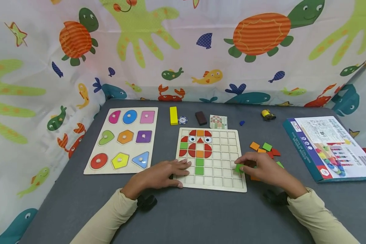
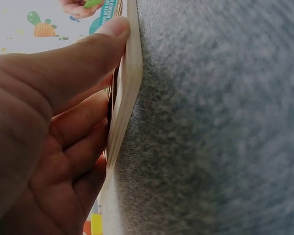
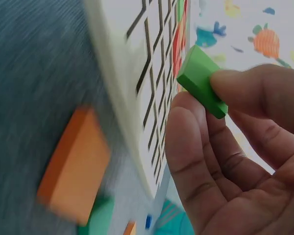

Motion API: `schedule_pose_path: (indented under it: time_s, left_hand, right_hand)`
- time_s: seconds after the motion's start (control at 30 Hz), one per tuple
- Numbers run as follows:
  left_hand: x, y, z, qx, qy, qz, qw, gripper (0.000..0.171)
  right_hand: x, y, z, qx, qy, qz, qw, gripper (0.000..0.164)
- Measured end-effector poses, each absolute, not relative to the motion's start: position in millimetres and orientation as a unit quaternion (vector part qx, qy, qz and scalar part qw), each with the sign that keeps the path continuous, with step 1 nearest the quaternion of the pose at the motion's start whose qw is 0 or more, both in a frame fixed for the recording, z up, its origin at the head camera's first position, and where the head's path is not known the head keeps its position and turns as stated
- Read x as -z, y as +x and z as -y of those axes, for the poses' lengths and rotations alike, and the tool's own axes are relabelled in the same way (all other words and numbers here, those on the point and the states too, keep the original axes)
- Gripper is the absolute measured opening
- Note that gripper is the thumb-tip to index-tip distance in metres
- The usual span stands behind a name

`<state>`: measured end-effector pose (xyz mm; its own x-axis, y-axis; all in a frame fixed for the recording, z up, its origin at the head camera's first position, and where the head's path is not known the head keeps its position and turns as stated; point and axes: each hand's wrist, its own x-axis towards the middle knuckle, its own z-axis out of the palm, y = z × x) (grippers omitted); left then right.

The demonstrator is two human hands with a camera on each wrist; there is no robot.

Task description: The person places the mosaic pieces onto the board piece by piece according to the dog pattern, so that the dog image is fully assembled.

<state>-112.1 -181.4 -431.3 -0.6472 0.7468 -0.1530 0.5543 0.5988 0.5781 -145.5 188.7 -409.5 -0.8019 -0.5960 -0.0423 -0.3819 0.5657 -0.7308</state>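
A wooden grid board [image 1: 222, 173] lies on the table, with red, orange and green tiles and two eye tiles set into its upper left part. Two green tiles [image 1: 199, 166] sit one below the other under that pattern. My left hand [image 1: 161, 174] rests on the board's lower left corner, fingers fairly straight; its thumb [image 2: 108, 36] touches the board's edge. Between thumb and fingers my right hand [image 1: 263, 167] pinches a green square tile [image 3: 201, 81], held just above the board's right edge. Loose orange tiles [image 1: 254, 145] and red tiles [image 1: 275, 152] lie beyond that hand, which partly hides the pile.
At the left lies a knobbed shape puzzle [image 1: 88, 166]. Behind the board are a yellow block [image 1: 173, 116], a dark brown block [image 1: 201, 118], a pattern card [image 1: 218, 122] and a small toy vehicle [image 1: 267, 115]. A large box [image 1: 338, 145] lies at the right.
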Motion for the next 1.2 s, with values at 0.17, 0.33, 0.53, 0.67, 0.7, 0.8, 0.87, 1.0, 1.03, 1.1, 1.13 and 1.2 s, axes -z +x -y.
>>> schedule_pose_path:
  time_s: [0.17,0.33,0.53,0.67,0.7,0.8,0.87,1.0,1.03,1.1,1.13,1.2]
  left_hand:
    - [431.7,-111.9,182.3,-0.249,0.38,-0.87,0.189,0.054]
    - [433.7,-111.7,185.0,-0.247,0.376,-0.873,0.188,0.055]
    - [434.2,-112.4,183.5,-0.253,0.373,-0.871,0.198,0.054]
    - [433.2,-112.7,183.3,-0.257,0.373,-0.87,0.197,0.053]
    - [433.0,-112.9,183.2,-0.257,0.375,-0.869,0.196,0.052]
    - [432.5,-113.8,182.7,-0.257,0.378,-0.868,0.192,0.052]
    - [432.3,-114.2,182.4,-0.257,0.38,-0.868,0.19,0.052]
    - [432.2,-115.3,181.9,-0.257,0.378,-0.869,0.19,0.051]
    - [432.1,-115.5,181.7,-0.256,0.378,-0.869,0.189,0.051]
    - [432.0,-115.9,181.1,-0.257,0.377,-0.869,0.192,0.052]
    - [431.8,-115.7,180.8,-0.258,0.376,-0.869,0.194,0.052]
    - [432.3,-114.5,180.8,-0.259,0.373,-0.868,0.199,0.052]
  right_hand:
    - [415.1,-145.4,-162.7,0.394,-0.31,-0.851,0.159,0.017]
    - [420.7,-141.0,-136.1,0.409,-0.345,-0.827,0.173,0.019]
    - [422.0,-138.4,-118.0,0.416,-0.365,-0.814,0.175,0.02]
    - [418.2,-138.0,-106.8,0.428,-0.386,-0.8,0.164,0.019]
    - [417.0,-137.7,-104.1,0.432,-0.391,-0.796,0.162,0.019]
    - [413.4,-136.4,-96.1,0.435,-0.4,-0.792,0.154,0.019]
    - [412.4,-135.8,-90.9,0.429,-0.404,-0.793,0.153,0.019]
    - [413.9,-136.0,-83.1,0.412,-0.4,-0.803,0.162,0.019]
    - [414.8,-136.0,-81.7,0.407,-0.398,-0.805,0.165,0.019]
    - [416.6,-135.6,-80.2,0.394,-0.397,-0.811,0.17,0.018]
    - [418.2,-135.2,-79.3,0.385,-0.399,-0.814,0.171,0.018]
    - [420.9,-133.1,-76.3,0.365,-0.403,-0.821,0.174,0.018]
